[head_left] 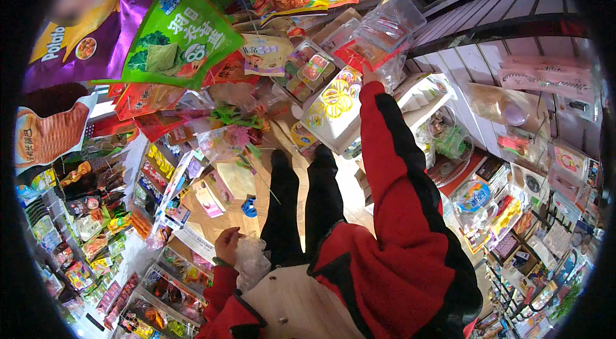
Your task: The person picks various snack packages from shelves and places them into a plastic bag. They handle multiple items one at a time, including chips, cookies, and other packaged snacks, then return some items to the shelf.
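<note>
My right arm, in a red and black sleeve, stretches far forward. At its end my right hand point(370, 76) is closed at the near edge of a red packet with clear plastic point(369, 51); the fingers are small and partly hidden. Just in front of that hand stands a white box with yellow round prints point(333, 105). A clear tray of small packs point(309, 69) lies beyond it. Low on the left, my left hand point(228, 246) has curled fingers, and a crumpled clear plastic bag point(252, 263) hangs against it.
Large snack bags hang at the upper left, among them a green one point(179, 34). Shelves of packaged snacks point(83, 230) line the left. Hanging packets point(545, 76) cover a slatted wall at right. A round clear container point(449, 146) stands right of my forearm. Cartons lie on the floor point(218, 191).
</note>
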Motion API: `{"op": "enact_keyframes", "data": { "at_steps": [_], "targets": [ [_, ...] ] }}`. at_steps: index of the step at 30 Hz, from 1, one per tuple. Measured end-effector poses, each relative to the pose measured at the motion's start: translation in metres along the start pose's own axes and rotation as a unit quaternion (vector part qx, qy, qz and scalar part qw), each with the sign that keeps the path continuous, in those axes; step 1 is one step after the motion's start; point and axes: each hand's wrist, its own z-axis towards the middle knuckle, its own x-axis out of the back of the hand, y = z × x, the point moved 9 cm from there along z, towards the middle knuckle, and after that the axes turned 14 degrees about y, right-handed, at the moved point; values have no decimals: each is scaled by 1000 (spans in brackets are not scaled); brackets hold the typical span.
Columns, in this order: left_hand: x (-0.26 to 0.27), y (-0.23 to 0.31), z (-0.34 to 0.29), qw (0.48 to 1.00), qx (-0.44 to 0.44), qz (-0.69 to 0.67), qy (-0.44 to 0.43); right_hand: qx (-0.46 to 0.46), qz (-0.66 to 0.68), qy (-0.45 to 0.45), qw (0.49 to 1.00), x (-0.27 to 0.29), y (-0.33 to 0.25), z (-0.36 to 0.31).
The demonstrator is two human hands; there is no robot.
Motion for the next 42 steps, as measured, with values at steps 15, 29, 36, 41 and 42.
{"op": "enact_keyframes", "data": {
  "at_steps": [15,29,36,41,42],
  "targets": [
    [9,112,35,984,-177,30,8,196,484,-46,852,162,-25,-268],
    [-33,259,-56,662,-690,134,-261,59,583,-483,650,226,-50,-551],
    [-17,237,-18,796,40,-370,-477,155,668,-288,669,257,-61,-538],
    [23,255,9,936,-92,-315,-131,110,644,-185,734,257,-23,-516],
    [26,261,3,930,-128,-323,-118,127,641,-185,733,256,-22,-516]
  ]
}}
